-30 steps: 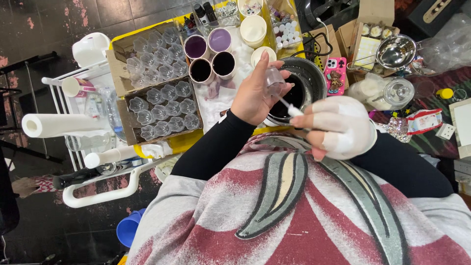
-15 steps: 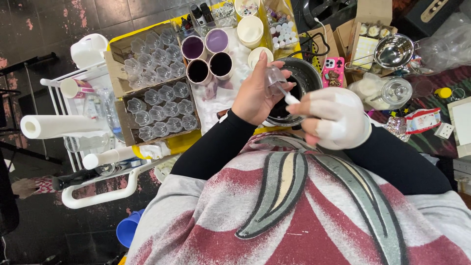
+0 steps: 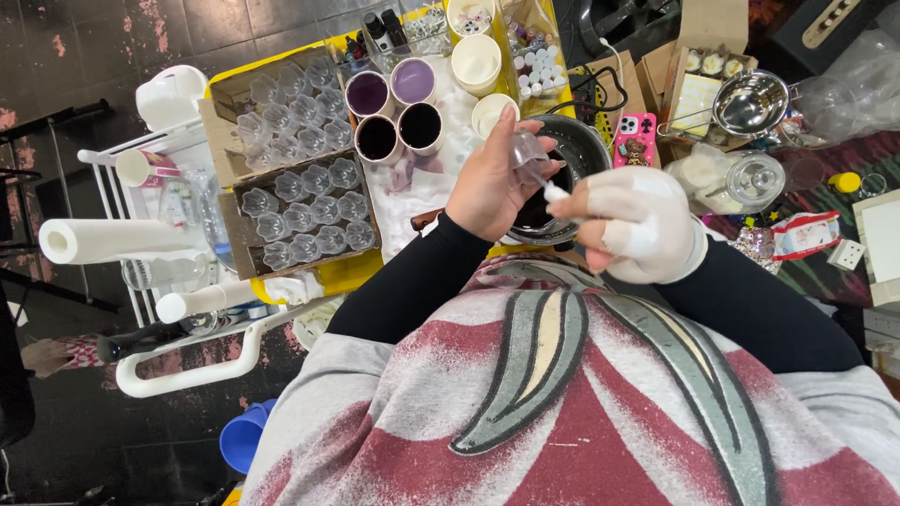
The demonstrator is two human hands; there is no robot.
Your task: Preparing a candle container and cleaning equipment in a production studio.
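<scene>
My left hand (image 3: 487,178) holds a small clear plastic cup (image 3: 528,147) over a dark round pot (image 3: 574,155). My right hand (image 3: 637,225), in a white glove, pinches a thin white-tipped stick (image 3: 553,190) whose tip reaches into the cup. Both hands are close together above the pot, which holds a dark liquid. Behind the left hand stand two purple-filled paper cups (image 3: 389,91) and two dark-filled ones (image 3: 398,131).
Two cardboard boxes of several clear cups (image 3: 300,215) sit at the left on a yellow tray (image 3: 347,272). A paper towel roll (image 3: 103,239), a white cart frame (image 3: 187,370), a pink phone (image 3: 635,141), a steel bowl (image 3: 750,103) and a glass jar (image 3: 750,183) surround the work area.
My gloved right hand has shifted slightly up and left, bringing the stick tip further into the cup. The left hand has stayed over the pot.
</scene>
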